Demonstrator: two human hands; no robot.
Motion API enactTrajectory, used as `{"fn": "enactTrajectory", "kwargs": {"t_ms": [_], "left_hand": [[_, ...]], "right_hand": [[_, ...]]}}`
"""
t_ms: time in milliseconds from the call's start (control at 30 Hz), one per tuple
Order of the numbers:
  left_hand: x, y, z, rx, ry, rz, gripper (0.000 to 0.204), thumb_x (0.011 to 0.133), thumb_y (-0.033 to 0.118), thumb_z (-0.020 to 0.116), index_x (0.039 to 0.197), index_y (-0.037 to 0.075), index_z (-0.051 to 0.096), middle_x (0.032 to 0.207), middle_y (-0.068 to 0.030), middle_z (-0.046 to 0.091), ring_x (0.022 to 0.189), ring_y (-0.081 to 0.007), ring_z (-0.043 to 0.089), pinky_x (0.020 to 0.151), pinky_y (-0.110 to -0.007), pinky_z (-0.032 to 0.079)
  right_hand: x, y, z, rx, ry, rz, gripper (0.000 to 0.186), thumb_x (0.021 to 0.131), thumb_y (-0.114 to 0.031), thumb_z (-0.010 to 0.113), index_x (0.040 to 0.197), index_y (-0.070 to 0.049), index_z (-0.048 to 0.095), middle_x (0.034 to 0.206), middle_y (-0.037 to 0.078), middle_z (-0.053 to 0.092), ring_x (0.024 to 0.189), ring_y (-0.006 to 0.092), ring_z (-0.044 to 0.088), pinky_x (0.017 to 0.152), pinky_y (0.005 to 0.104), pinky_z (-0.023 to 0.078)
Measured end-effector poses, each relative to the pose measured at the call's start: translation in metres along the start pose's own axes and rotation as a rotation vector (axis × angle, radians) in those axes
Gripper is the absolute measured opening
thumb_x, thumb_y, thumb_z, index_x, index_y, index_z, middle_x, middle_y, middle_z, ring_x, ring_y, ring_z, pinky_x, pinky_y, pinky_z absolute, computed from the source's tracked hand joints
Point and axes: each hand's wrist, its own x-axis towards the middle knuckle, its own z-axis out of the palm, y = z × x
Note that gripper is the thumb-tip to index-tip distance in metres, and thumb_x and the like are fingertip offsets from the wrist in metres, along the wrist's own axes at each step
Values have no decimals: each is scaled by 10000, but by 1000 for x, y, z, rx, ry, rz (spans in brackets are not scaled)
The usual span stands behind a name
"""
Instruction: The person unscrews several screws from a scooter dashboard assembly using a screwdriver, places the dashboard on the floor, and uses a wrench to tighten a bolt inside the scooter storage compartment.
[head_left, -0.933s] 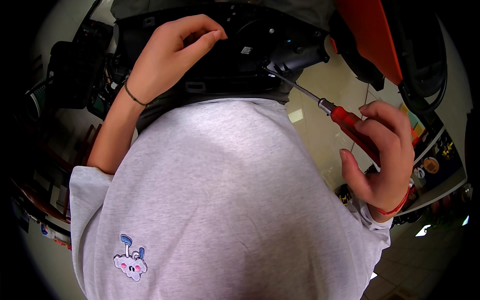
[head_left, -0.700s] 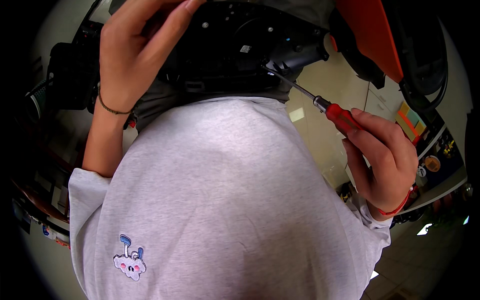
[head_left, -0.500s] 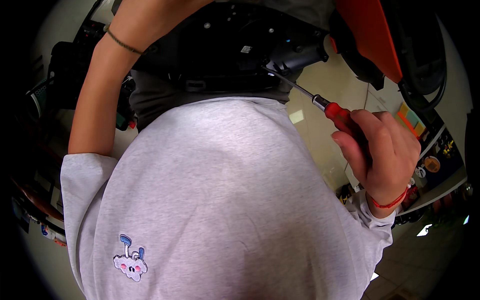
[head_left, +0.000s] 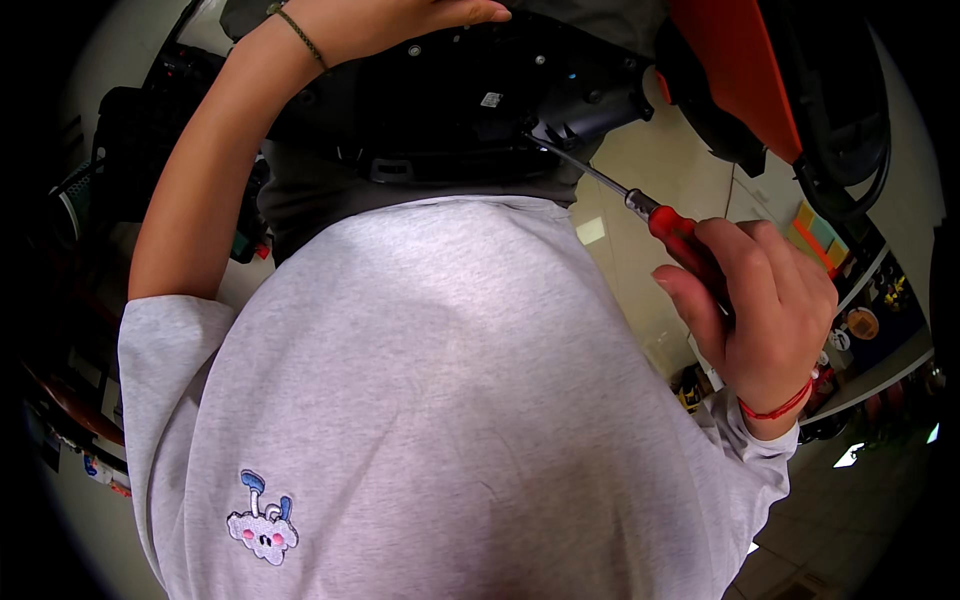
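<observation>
At the right of the frame, the right hand (head_left: 765, 310) is wrapping its fingers tight around the red handle of a screwdriver (head_left: 672, 228), whose thin steel shaft is running up and left to the black machine housing (head_left: 470, 95) at the top centre. The tool looks light and stiff, and the ribbed handle seems the sure place to hold it, well back from the slim shaft, which could skid off a small screw. The left hand (head_left: 400, 18) is lying at the top edge over the housing; whether its fingers are gripping anything cannot be told. A grey shirt (head_left: 450, 400) is filling the lower frame.
</observation>
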Motion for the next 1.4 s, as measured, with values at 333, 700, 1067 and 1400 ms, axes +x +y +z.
{"fn": "enactTrajectory", "kwargs": {"t_ms": [333, 700, 1067, 1400], "left_hand": [[2, -10, 1, -63, -64, -46, 426, 931, 358, 561, 801, -41, 632, 779, -229, 625, 749, -388, 609, 690, -436, 483], [-7, -13, 5, -56, -47, -97, 441, 933, 376, 546, 786, -34, 616, 774, -230, 623, 759, -396, 612, 694, -448, 482], [-9, -12, 0, -65, -51, -150, 439, 921, 391, 554, 796, -23, 630, 761, -228, 627, 751, -394, 615, 688, -448, 484], [-5, -9, 2, -87, -39, -141, 434, 917, 395, 556, 793, -12, 641, 759, -224, 632, 752, -392, 618, 696, -446, 488]], "right_hand": [[8, 1, -20, -134, -101, -105, 325, 676, -133, 809, 897, 3, 614, 877, 145, 631, 694, 216, 650, 545, 259, 512], [22, 3, -19, 77, 48, -227, 356, 647, -117, 812, 903, 26, 610, 897, 171, 645, 734, 254, 666, 581, 295, 546], [36, 5, -23, 141, 24, -352, 290, 668, -115, 776, 864, 46, 636, 954, 175, 621, 737, 232, 644, 576, 276, 531], [30, -4, -35, -99, -128, -209, 342, 703, -241, 789, 878, 4, 626, 729, 105, 609, 562, 192, 588, 461, 280, 443]]}}
